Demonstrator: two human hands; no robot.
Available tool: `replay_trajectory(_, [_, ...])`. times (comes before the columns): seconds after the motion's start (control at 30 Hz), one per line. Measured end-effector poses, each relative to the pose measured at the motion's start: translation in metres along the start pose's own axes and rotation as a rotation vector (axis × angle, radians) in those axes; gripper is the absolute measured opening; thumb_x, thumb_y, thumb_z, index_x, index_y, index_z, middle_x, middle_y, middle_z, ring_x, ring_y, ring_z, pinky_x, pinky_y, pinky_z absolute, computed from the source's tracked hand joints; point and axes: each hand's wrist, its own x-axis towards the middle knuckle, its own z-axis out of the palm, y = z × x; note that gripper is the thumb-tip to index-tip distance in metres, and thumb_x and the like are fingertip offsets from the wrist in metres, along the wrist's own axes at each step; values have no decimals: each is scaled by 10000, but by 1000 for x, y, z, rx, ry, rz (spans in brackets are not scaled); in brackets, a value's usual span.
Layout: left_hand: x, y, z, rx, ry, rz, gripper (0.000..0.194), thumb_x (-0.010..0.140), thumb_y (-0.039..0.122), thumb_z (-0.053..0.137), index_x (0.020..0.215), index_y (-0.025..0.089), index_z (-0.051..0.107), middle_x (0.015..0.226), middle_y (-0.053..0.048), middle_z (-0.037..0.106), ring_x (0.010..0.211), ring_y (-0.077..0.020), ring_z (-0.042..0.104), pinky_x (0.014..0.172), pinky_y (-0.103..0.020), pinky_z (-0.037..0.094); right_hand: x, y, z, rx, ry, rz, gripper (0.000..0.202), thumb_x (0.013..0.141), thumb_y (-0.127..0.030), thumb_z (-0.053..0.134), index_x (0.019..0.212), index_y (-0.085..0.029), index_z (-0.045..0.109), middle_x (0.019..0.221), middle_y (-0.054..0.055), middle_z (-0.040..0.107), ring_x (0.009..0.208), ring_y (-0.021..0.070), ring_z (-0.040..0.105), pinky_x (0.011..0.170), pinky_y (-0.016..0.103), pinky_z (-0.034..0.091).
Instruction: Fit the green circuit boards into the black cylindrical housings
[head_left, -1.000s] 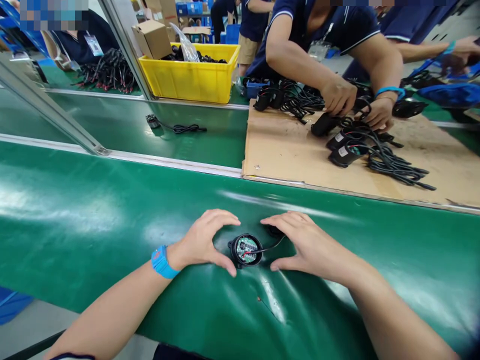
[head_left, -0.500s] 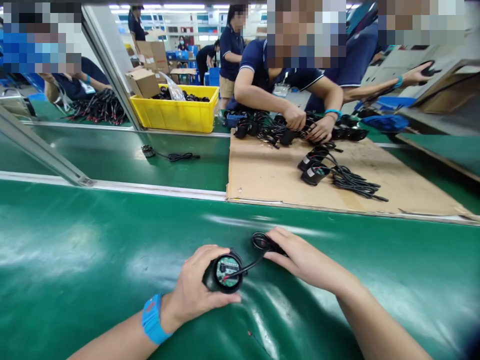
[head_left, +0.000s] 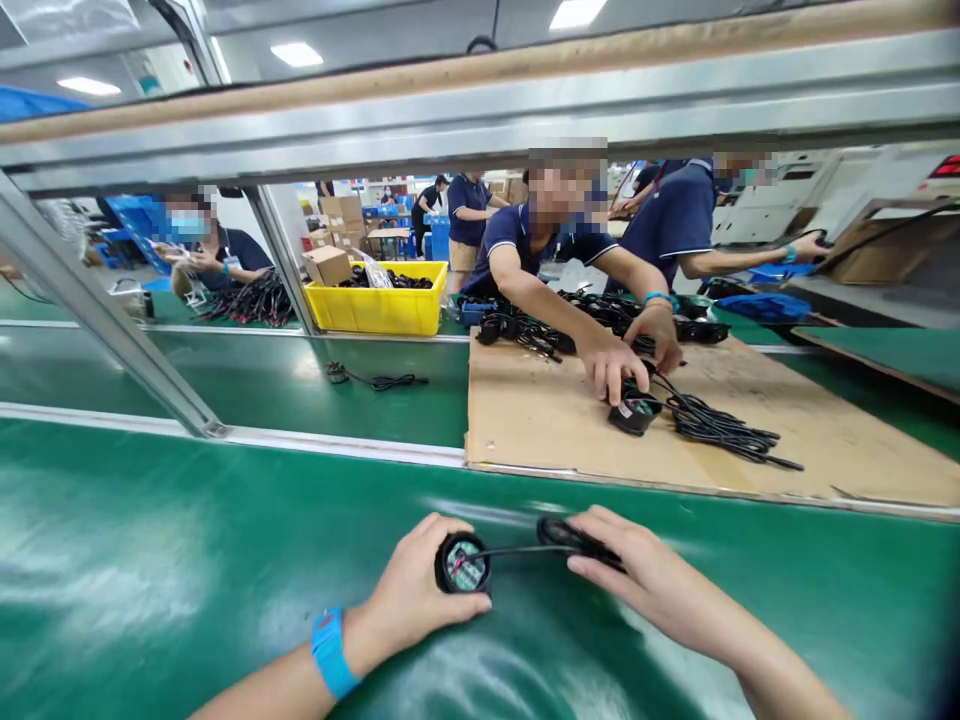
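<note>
My left hand, with a blue wristband, grips a small round black housing with a green circuit board showing inside it. A thin black wire runs from the housing to a coiled black cable, which my right hand holds with its fingertips. Both hands rest on the green conveyor belt close to me.
A cardboard sheet lies across the far belt, where a person's hands handle black units and cables. One loose unit with its cable lies on the far belt. A yellow bin stands behind. A metal frame post slants at left.
My left hand has closed around the round housing and lifted its rim off the belt; my right hand has taken the coiled cable. The camera has tilted upward.
</note>
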Motion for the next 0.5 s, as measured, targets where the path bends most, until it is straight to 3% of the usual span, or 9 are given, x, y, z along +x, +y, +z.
replay_trajectory(0.13, [88, -3, -15, -52, -21, 94, 603, 722, 281, 834, 1253, 235, 553, 1230, -52, 715, 1148, -283, 686, 1026, -462, 561, 21, 29, -7, -139, 305, 48, 327, 1057, -375, 456, 1285, -224, 635, 1061, 98, 671, 1003, 245, 687, 880, 358, 588])
replay_trajectory(0.3, [204, -20, -9, -61, -88, 189, 596, 716, 190, 869, 1229, 132, 571, 1160, -110, 741, 1023, -232, 736, 932, -378, 606, 66, 83, -26, -371, 434, 72, 325, 1007, -279, 454, 1208, -156, 677, 1007, 129, 667, 952, 286, 679, 855, 420, 583])
replay_trajectory(0.4, [245, -24, -2, 13, -92, 264, 497, 798, 220, 847, 1225, 126, 611, 1154, -100, 732, 1024, -233, 727, 934, -424, 607, 95, 107, -39, -456, 510, 68, 306, 979, -263, 461, 1122, -162, 712, 935, 136, 683, 873, 312, 677, 802, 453, 573])
replay_trajectory(0.5, [263, -26, -4, 122, -38, 315, 371, 927, 316, 746, 1243, 148, 649, 1169, -76, 722, 1057, -252, 713, 956, -461, 598, 115, 99, -40, -524, 612, 76, 336, 1008, -282, 433, 1208, -209, 692, 1023, 176, 696, 899, 348, 676, 759, 482, 546])
